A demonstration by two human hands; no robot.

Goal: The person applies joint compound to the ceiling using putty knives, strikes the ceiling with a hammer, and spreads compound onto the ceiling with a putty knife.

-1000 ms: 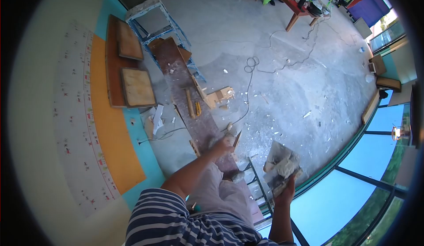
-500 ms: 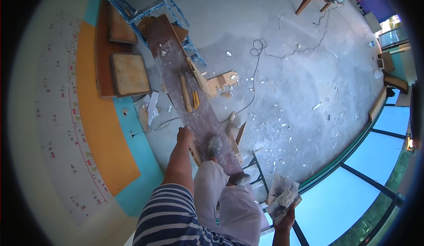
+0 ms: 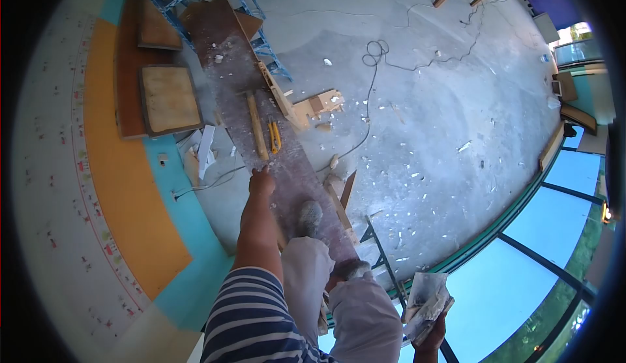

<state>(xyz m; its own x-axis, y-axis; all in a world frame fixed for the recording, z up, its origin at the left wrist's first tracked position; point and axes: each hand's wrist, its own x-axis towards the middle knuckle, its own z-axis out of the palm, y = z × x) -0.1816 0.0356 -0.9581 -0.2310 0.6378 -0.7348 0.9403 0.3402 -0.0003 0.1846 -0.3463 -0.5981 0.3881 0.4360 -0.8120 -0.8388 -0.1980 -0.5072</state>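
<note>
My left hand (image 3: 262,181) is over the narrow dusty plank (image 3: 303,161), just short of the wooden handle of a hammer-like tool (image 3: 257,127). It looks curled, but most fingers are hidden beneath it. Beside that handle lies a yellow cutter-like tool (image 3: 274,136). At the lower right, my right hand (image 3: 432,339) grips a flat metal plastering trowel (image 3: 427,290) smeared with whitish plaster; its handle is largely hidden by the hand. My shoes (image 3: 310,219) rest on the plank.
A blue stepladder (image 3: 264,46) stands at the plank's far end. Padded boards (image 3: 171,100) lean against the painted wall (image 3: 124,167). Wood scraps (image 3: 319,105), white debris and a looped cable (image 3: 375,53) lie on the floor. Windows (image 3: 495,285) line the right.
My left hand has moved forward along the plank, closer to the wooden handle. The trowel in my right hand has tilted and shifted slightly right. The view has shifted a little.
</note>
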